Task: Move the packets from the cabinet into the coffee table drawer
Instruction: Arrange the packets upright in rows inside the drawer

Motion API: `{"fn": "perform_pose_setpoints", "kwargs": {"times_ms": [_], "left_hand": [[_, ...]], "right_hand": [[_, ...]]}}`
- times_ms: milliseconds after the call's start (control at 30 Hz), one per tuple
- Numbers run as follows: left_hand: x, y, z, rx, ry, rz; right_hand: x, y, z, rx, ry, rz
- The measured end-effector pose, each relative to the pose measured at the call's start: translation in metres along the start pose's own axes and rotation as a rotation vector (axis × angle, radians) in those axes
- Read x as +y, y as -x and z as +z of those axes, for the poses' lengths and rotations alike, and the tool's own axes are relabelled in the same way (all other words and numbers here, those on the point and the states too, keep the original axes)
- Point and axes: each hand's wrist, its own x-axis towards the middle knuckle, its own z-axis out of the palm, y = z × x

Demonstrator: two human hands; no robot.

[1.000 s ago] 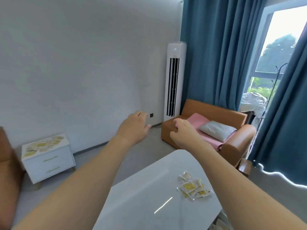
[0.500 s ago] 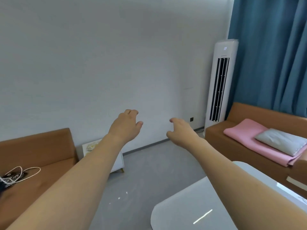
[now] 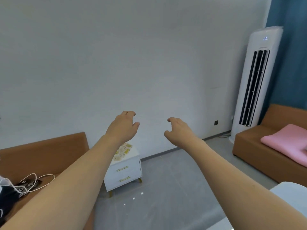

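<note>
A small white cabinet (image 3: 123, 173) with two gold-handled drawers stands against the wall beside a brown sofa. Several yellow and white packets (image 3: 123, 151) lie on its top, partly hidden behind my left forearm. My left hand (image 3: 123, 126) is stretched out in the air above the cabinet, fingers loosely curled, holding nothing. My right hand (image 3: 178, 130) hovers beside it to the right, also loosely curled and empty. Only a white corner of the coffee table (image 3: 292, 195) shows at the lower right; its drawer is out of view.
A brown sofa (image 3: 43, 153) on the left carries a dark bag with white cord (image 3: 25, 185). Another brown sofa (image 3: 259, 156) with a pink blanket (image 3: 289, 143) sits on the right, next to a tall white air conditioner (image 3: 254, 83). Grey floor (image 3: 166, 188) lies between them.
The view has swung left: the window, curtains and the packets on the coffee table have left the frame, and the white cabinet now appears beyond my left arm. Both hands stay raised and empty.
</note>
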Motion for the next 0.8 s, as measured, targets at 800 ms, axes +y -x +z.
{"fn": "perform_pose_setpoints", "kwargs": {"times_ms": [800], "left_hand": [[-0.395, -0.440, 0.137, -0.135, 0.130, -0.213]], "right_hand": [[-0.089, -0.531, 0.263, -0.166, -0.100, 0.045]]}}
